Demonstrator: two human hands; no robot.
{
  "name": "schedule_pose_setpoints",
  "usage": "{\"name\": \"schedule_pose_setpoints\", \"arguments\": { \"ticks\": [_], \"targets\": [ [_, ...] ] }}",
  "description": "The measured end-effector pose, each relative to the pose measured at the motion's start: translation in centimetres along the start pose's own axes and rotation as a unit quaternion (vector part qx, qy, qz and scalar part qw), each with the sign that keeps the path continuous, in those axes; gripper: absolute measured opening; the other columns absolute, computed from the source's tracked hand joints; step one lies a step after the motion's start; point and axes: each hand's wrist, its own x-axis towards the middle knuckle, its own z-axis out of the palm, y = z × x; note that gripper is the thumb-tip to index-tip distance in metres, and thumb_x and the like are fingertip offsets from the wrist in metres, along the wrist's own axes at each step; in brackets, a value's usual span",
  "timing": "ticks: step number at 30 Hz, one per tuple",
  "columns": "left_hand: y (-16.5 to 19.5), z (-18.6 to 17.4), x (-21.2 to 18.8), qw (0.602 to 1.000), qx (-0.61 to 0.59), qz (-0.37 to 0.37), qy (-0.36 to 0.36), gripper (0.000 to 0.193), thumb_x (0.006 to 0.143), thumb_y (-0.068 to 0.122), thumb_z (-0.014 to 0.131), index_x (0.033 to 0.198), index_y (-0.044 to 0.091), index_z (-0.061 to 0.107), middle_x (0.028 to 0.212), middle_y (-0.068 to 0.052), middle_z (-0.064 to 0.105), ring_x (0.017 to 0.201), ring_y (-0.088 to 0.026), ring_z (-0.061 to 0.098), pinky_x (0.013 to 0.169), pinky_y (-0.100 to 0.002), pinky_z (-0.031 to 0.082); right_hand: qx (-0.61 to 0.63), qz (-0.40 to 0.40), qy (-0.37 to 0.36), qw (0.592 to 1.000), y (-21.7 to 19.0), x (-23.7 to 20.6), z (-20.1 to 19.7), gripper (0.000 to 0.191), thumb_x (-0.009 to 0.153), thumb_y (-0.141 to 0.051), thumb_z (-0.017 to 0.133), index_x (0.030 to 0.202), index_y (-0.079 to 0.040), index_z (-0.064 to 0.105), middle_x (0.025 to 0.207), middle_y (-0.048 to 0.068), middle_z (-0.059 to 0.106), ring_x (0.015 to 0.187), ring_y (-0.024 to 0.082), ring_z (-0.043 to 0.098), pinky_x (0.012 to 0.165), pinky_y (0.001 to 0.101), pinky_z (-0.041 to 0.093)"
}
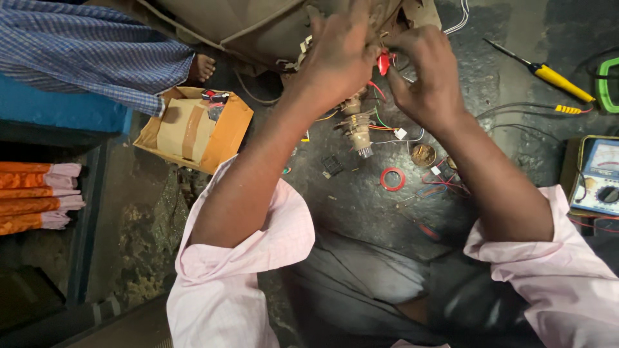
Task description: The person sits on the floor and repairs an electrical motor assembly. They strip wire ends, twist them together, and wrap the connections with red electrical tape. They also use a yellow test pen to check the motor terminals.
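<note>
My left hand and my right hand meet at the top middle, close against a dusty brown appliance casing. Between their fingertips shows a small red piece, pinched from both sides. Coloured wires trail down from the casing to a metal part lying on the dark floor just below my hands. What my left fingers grip beyond the red piece is hidden by the hand itself.
A red tape ring and a small round tin lie on the floor. An open cardboard box sits left. A yellow-handled screwdriver and a multimeter lie right. Another person's foot is at upper left.
</note>
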Motion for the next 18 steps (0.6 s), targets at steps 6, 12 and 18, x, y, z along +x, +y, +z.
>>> {"name": "schedule_pose_setpoints", "arguments": {
  "ticks": [6, 12, 18],
  "targets": [
    [-0.2, -0.3, 0.4, 0.999, -0.047, -0.013, 0.009, 0.036, 0.084, 0.003, 0.075, 0.113, 0.002, 0.053, 0.082, -0.006, 0.077, 0.086, -0.035, 0.073, 0.100, -0.060, 0.040, -0.054, -0.083, 0.035, 0.994, -0.1, 0.1, -0.2, 0.029, 0.096, 0.003, 0.083, 0.119, -0.003, 0.066, 0.115, 0.013, 0.066, 0.098, 0.036, 0.065, 0.082, 0.0444, 0.052],
    [1.4, -2.4, -0.2, 0.989, -0.142, -0.020, -0.017, 0.045, 0.080, 0.001, 0.076, 0.121, 0.001, 0.056, 0.080, -0.009, 0.075, 0.077, -0.031, 0.074, 0.079, -0.042, 0.053, 0.072, 0.196, 0.015, 0.978, 0.2, 0.1, 1.2, 0.007, 0.108, 0.001, 0.077, 0.111, -0.001, 0.071, 0.092, 0.012, 0.070, 0.072, 0.021, 0.063, 0.066, 0.0344, 0.048],
    [1.0, -0.5, 0.0, 0.993, -0.078, -0.072, 0.044, 0.033, 0.077, 0.009, 0.085, 0.101, 0.001, 0.064, 0.072, -0.012, 0.072, 0.066, -0.032, 0.072, 0.066, -0.042, 0.055, 0.305, 0.305, 0.070, 0.899, -0.8, 0.8, 1.0, 0.026, 0.104, -0.002, 0.074, 0.124, 0.002, 0.059, 0.096, 0.006, 0.068, 0.083, 0.008, 0.064, 0.073, 0.0212, 0.051]
  ]
}}
